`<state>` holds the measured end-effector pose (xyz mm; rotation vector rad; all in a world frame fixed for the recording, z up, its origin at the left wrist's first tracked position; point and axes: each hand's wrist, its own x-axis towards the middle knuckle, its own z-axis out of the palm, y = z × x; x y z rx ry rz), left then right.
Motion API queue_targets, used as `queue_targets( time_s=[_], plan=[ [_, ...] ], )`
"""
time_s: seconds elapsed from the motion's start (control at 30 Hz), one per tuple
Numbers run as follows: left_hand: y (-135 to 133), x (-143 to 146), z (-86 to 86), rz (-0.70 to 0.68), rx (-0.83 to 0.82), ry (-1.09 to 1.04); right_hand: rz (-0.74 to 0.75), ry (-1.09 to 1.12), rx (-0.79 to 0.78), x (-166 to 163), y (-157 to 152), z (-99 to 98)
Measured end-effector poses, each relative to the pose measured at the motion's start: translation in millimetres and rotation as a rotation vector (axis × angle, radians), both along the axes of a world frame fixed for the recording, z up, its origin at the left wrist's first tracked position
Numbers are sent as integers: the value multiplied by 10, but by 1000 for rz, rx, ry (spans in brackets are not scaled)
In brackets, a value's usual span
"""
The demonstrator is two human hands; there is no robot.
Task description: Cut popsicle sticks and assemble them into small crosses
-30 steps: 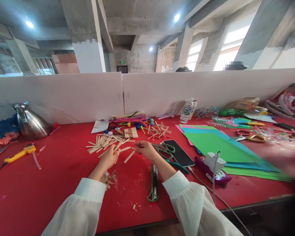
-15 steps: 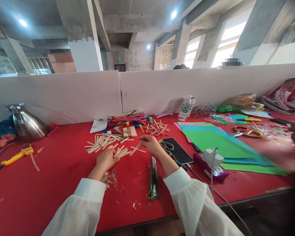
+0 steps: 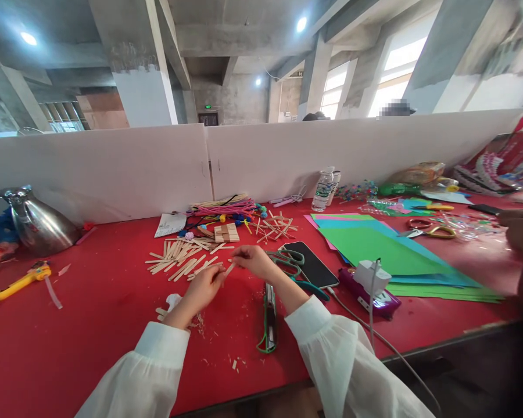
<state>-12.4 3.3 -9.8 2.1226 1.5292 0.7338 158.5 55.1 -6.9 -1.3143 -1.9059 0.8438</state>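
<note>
A short length of pale wooden craft stick (image 3: 229,269) shows between my two hands above the red table. My right hand (image 3: 255,262) pinches its upper end. At the lower end, the fingertips of my left hand (image 3: 204,287) close on it, partly hiding it. Just beyond my hands lies a loose pile of craft sticks (image 3: 174,255), with a bundled stack of them (image 3: 227,233) behind. Below my right wrist rests a green-edged utility knife (image 3: 269,319). Green-handled scissors (image 3: 287,262) lie under my right forearm, beside a black phone (image 3: 314,264). Wood shavings (image 3: 199,325) are scattered near my left wrist.
Coloured paper sheets (image 3: 370,244) and a purple power strip with a white charger (image 3: 372,278) are on the right. A yellow glue gun (image 3: 21,283) and steel jug (image 3: 41,223) stand left. A water bottle (image 3: 322,190) is near the white partition (image 3: 265,157).
My left hand has lifted off the stick pile and come to the stick in my right hand. My right hand has moved slightly left and down. The view has shifted a little.
</note>
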Motion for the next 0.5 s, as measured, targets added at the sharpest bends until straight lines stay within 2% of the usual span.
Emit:
queue_targets(
  time_s=[0.13,0.3,0.5],
  plan=[
    [9,-28,-4,46,-22,32,-79,-222,10,80,4,15],
    [20,-76,-12,38,4,-70,-173,-506,4,127,40,6],
    [-38,-27,12,-31,-45,-130,-202,-622,34,103,-52,115]
  ],
)
